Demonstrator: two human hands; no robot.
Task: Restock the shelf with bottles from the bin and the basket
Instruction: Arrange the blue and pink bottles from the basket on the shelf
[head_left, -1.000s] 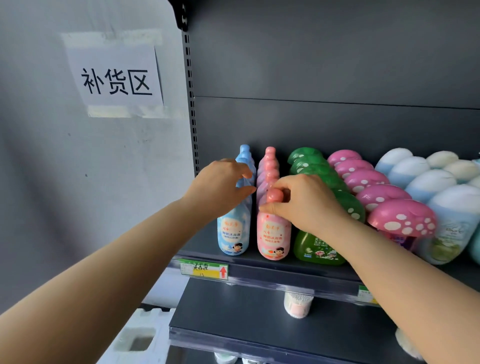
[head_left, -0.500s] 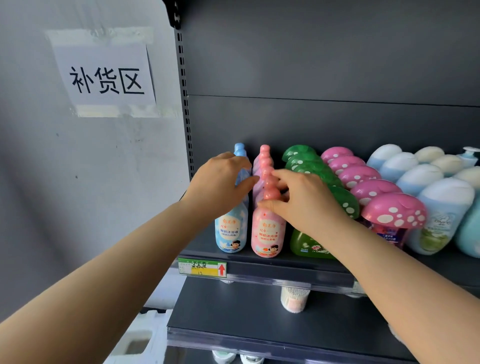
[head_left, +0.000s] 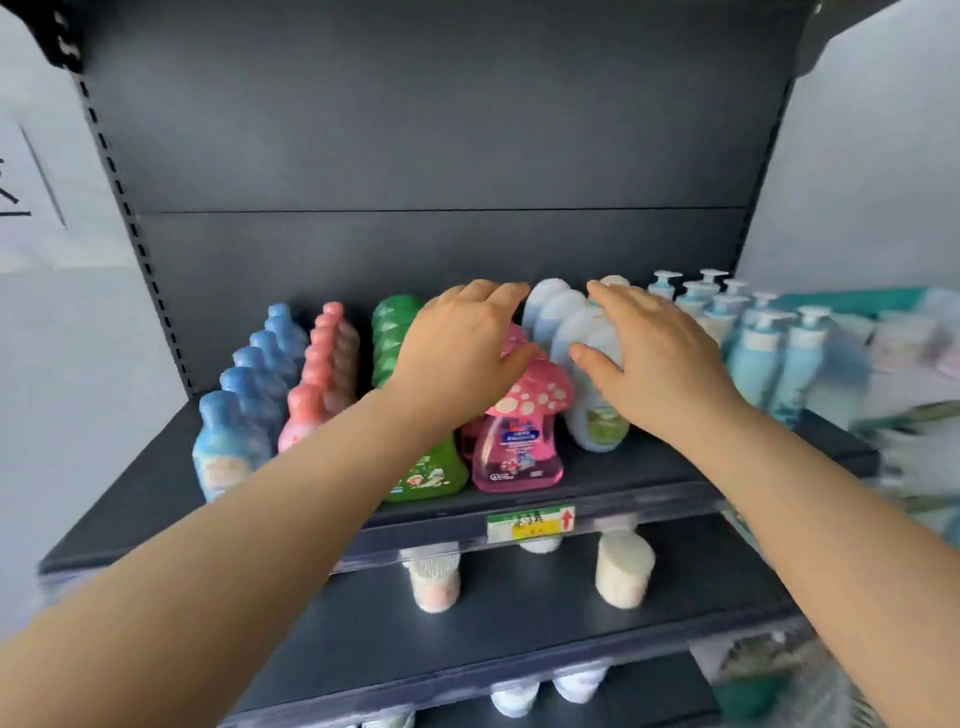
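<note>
Both hands held nothing: the left hand's (head_left: 462, 353) loose fingers lay over the pink mushroom-cap bottles (head_left: 519, 447), the right hand's (head_left: 654, 364) over the white-capped bottles (head_left: 597, 423). The shelf (head_left: 140, 499) beneath them looked nearly full; bin and basket were out of sight.

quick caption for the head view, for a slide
Head view: left hand over the pink mushroom-cap bottles, right hand over the white-capped bottles on a stocked shelf.
</note>
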